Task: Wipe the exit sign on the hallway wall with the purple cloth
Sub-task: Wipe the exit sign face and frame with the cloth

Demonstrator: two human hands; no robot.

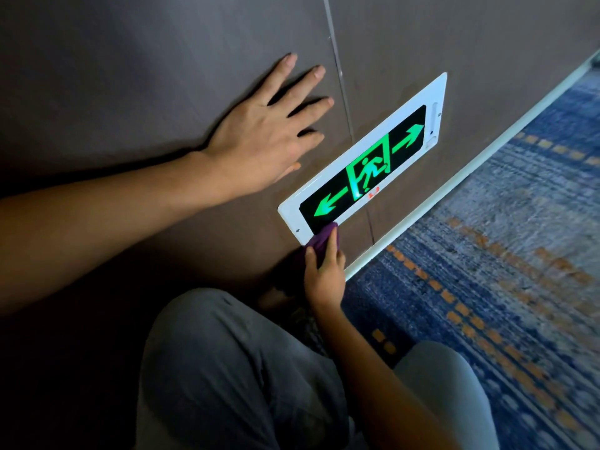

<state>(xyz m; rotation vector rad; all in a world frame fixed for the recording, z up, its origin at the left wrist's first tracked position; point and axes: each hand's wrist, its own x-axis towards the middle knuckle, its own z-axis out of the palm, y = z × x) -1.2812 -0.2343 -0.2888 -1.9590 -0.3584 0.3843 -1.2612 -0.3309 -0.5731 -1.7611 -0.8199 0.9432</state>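
The exit sign (370,167) is a white-framed black panel with a lit green running figure and two green arrows, set low in the brown hallway wall. My right hand (324,271) grips the bunched purple cloth (321,240) and presses it against the sign's lower left corner. My left hand (259,131) lies flat on the wall up and left of the sign, fingers spread, holding nothing.
A pale baseboard (454,196) runs along the foot of the wall below the sign. Blue carpet with orange dashes (487,287) covers the floor to the right. My knees in grey trousers (227,368) are bent close to the wall. A vertical panel seam (341,82) runs behind the sign.
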